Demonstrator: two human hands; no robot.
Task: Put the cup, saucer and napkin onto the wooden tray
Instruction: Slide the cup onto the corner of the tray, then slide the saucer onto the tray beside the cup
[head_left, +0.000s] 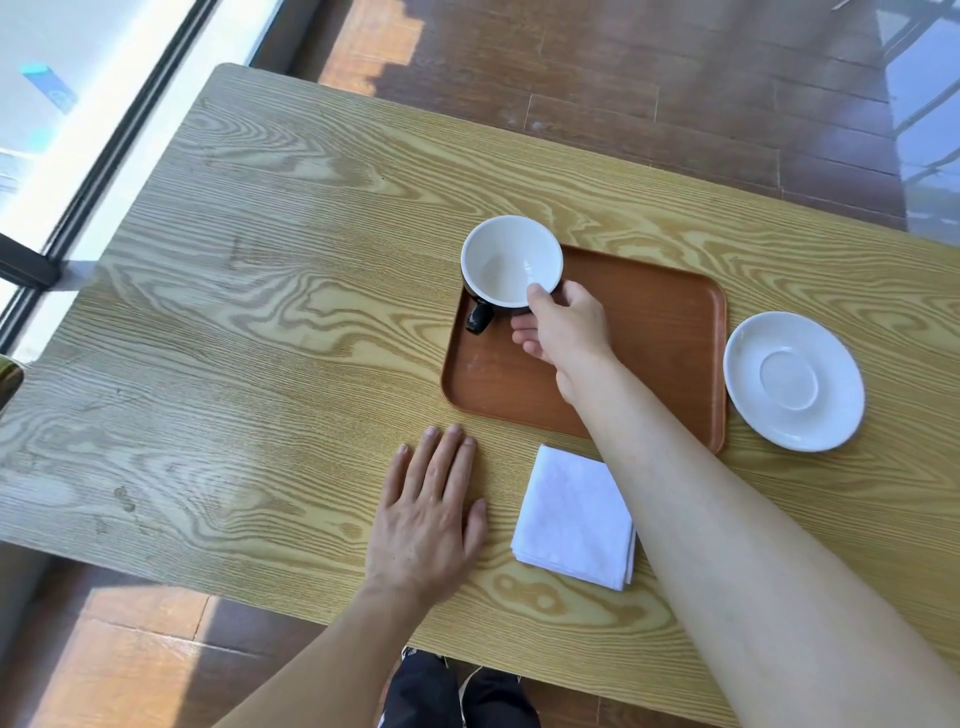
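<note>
A cup, white inside and black outside with a black handle pointing toward me, is at the far left corner of the brown wooden tray. My right hand grips its near rim, thumb inside the bowl. Whether the cup rests on the tray or hangs just above it I cannot tell. A white saucer lies on the table right of the tray. Near the tray's front edge lies a folded white napkin. My left hand rests flat on the table, left of the napkin, fingers spread.
The light wooden table stretches far to the left of the tray. A window frame runs along the table's left end. Dark wooden floor lies beyond the far edge.
</note>
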